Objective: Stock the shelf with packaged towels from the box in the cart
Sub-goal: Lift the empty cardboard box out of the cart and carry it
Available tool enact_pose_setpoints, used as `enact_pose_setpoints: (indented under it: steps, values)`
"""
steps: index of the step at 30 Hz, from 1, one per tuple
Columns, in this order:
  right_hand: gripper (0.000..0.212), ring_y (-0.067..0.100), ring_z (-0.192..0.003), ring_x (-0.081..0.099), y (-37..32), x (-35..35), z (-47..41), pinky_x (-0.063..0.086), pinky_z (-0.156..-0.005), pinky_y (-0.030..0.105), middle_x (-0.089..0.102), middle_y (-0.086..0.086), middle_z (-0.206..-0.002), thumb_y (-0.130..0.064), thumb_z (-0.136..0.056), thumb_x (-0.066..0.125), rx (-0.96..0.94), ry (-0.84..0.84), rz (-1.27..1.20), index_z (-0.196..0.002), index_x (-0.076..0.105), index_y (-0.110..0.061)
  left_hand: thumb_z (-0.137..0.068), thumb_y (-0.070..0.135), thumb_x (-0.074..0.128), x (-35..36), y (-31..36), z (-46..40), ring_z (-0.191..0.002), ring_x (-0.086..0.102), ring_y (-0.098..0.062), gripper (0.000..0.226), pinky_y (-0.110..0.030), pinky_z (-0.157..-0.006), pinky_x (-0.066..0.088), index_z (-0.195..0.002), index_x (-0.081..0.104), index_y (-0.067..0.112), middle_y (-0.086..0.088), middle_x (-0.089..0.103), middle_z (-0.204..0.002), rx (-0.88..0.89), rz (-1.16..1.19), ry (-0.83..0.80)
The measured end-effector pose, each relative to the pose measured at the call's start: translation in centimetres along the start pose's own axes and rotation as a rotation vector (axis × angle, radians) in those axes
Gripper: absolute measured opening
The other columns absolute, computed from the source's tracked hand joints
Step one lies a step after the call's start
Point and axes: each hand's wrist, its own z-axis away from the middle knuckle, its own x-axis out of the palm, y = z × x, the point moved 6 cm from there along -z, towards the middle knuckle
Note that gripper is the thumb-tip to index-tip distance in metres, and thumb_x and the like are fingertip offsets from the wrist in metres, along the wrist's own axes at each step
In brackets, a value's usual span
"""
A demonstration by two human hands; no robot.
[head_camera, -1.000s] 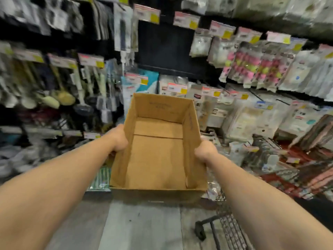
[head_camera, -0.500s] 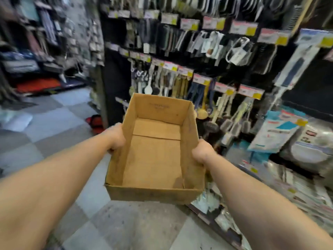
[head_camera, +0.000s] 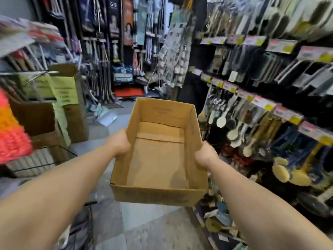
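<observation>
Holding: empty cardboard box [head_camera: 158, 156], mid-aisle above floor, left hand [head_camera: 119, 144] and right hand [head_camera: 205, 155] clamped on its side walls; stocking apparently complete; next, discard box

Even, bright indoor light, probably from overhead. Box [head_camera: 158, 154] interior sharp, soft shadows. Left edge streaked with motion blur; hanging brushes [head_camera: 252, 134] smeared. Wide-angle bending at margins.
</observation>
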Motion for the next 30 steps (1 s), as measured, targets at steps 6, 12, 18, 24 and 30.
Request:
enact_pose_setpoints:
  steps: [6, 12, 18, 24, 30]
  values:
    - [0.038, 0.033, -0.102, 0.060, -4.1, -0.7, -9.9, 0.053, -0.088, 0.046, 0.060, 0.010, -0.120, -0.019, -0.096, 0.043, -0.106, -0.025, 0.097, -0.133, 0.039, -0.017, -0.088, 0.013, 0.048, -0.1, 0.1, -7.4, -0.090, 0.066, -0.031, 0.033, -0.038, -0.073, 0.053, -0.121, 0.044, 0.016, -0.010, 0.066, -0.101, -0.112, 0.019, 0.071]
    - [0.038, 0.030, -0.104, 0.060, -10.1, 3.3, -17.5, 0.047, -0.075, 0.036, 0.061, 0.006, -0.122, -0.022, -0.097, 0.044, -0.239, -0.093, 0.158, -0.135, 0.039, -0.020, -0.095, 0.019, 0.049, -0.5, -4.0, -11.6, -0.091, 0.066, -0.030, 0.048, -0.045, -0.083, 0.057, -0.139, 0.034, 0.013, -0.011, 0.064, -0.106, -0.293, 0.018, 0.115]
    - [0.039, 0.026, -0.087, 0.060, -17.2, 10.1, -23.1, 0.049, -0.064, 0.034, 0.060, 0.004, -0.105, -0.017, -0.098, 0.045, -0.324, -0.198, 0.190, -0.137, 0.039, -0.018, -0.093, 0.018, 0.050, -2.6, -10.7, -16.7, -0.096, 0.066, -0.031, 0.042, -0.049, -0.090, 0.055, -0.134, 0.041, 0.016, -0.011, 0.064, -0.111, -0.412, 0.082, 0.141]
    - [0.035, 0.023, -0.086, 0.051, -25.4, 15.5, -30.4, 0.041, -0.065, 0.033, 0.057, 0.006, -0.108, -0.016, -0.100, 0.044, -0.349, -0.218, 0.181, -0.135, 0.041, -0.015, -0.094, 0.014, 0.051, -6.1, -15.8, -26.0, -0.101, 0.064, -0.031, 0.042, -0.043, -0.090, 0.053, -0.135, 0.042, 0.013, -0.011, 0.061, -0.115, -0.452, 0.097, 0.143]
    - [0.045, 0.026, -0.094, 0.061, -31.9, 19.0, -37.3, 0.053, -0.077, 0.037, 0.063, 0.008, -0.116, -0.014, -0.096, 0.047, -0.335, -0.243, 0.126, -0.141, 0.040, -0.016, -0.093, 0.013, 0.051, -9.1, -19.0, -35.2, -0.105, 0.062, -0.032, 0.049, -0.047, -0.093, 0.053, -0.140, 0.041, 0.018, -0.011, 0.061, -0.119, -0.482, 0.153, 0.152]
